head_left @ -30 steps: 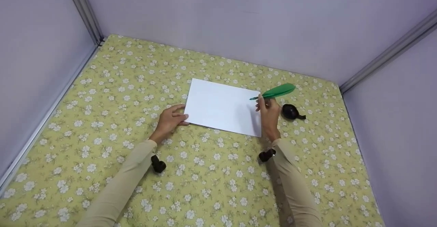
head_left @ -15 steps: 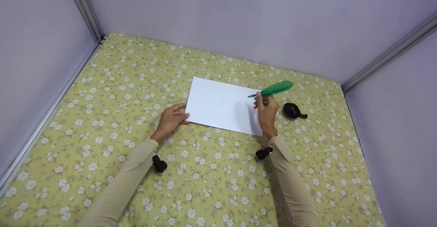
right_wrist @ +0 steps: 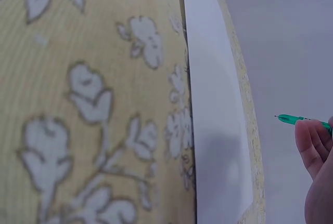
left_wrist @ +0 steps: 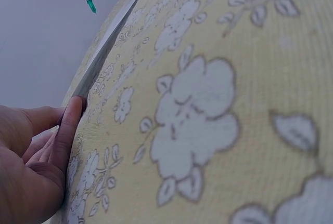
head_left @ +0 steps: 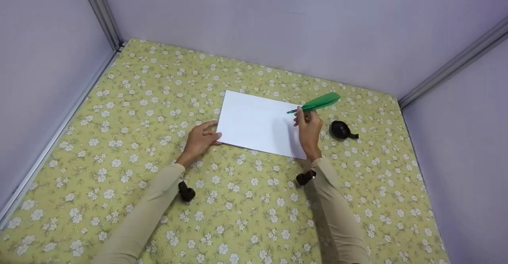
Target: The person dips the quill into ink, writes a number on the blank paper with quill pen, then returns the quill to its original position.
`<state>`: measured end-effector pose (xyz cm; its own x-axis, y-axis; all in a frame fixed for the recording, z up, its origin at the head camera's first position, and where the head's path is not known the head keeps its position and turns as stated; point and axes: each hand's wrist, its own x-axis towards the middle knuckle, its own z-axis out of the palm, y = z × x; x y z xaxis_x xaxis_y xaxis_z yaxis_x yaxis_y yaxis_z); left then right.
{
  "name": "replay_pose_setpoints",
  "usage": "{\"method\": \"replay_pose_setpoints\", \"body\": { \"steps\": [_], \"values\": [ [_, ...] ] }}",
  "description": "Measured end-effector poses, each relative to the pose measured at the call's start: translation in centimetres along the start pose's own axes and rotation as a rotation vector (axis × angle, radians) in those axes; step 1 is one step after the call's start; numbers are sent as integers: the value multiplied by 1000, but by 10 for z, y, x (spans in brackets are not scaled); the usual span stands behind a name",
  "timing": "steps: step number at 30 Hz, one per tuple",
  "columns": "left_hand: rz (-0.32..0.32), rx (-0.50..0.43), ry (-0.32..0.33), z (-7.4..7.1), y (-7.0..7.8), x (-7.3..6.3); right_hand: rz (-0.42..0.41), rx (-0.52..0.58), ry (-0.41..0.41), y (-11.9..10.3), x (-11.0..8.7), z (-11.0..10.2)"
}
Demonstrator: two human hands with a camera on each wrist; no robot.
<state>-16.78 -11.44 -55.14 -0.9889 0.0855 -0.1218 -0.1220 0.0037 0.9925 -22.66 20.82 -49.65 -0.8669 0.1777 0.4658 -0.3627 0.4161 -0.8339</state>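
A white sheet of paper (head_left: 254, 119) lies on the flowered cloth. My left hand (head_left: 198, 141) pinches its near left corner, thumb on top and fingers under the edge; the left wrist view shows the paper's edge (left_wrist: 112, 31) at these fingers. Above the paper's right part, my right hand (head_left: 309, 131) pinches a green feather pen (head_left: 321, 102) between thumb and fingers. The pen's tip points left, and the feather leans up to the right. In the right wrist view the pen's green tip (right_wrist: 289, 119) is apart from the paper, whose surface bears the hand's shadow.
To the right of my right hand sits a small round black object (head_left: 340, 130) with a short stub, its kind unclear. Yellow flowered cloth (head_left: 238, 216) covers the table. Pale walls (head_left: 278, 26) stand behind and at both sides.
My right hand has moved slightly left over the paper with the feather pen. The left hand stays at the paper's corner. The whole head view has shifted a little.
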Motion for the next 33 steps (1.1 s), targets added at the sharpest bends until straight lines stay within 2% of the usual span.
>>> {"method": "replay_pose_setpoints", "body": {
  "steps": [4, 10, 18, 26, 33],
  "values": [
    [-15, 2, 13, 0, 1, 0, 6, -1, 5, 0, 0, 4],
    [-5, 8, 16, 0, 0, -1, 18, -13, 2, 0, 0, 8],
    [22, 7, 8, 0, -2, 0, 10, -5, -29, 5, -1, 12],
    [22, -22, -1, 1, -3, -1, -34, 32, -66, 6, 1, 15],
    [12, -8, 23, 3, -2, 0, -10, 30, -81, 5, 3, 21]
  ]
}}
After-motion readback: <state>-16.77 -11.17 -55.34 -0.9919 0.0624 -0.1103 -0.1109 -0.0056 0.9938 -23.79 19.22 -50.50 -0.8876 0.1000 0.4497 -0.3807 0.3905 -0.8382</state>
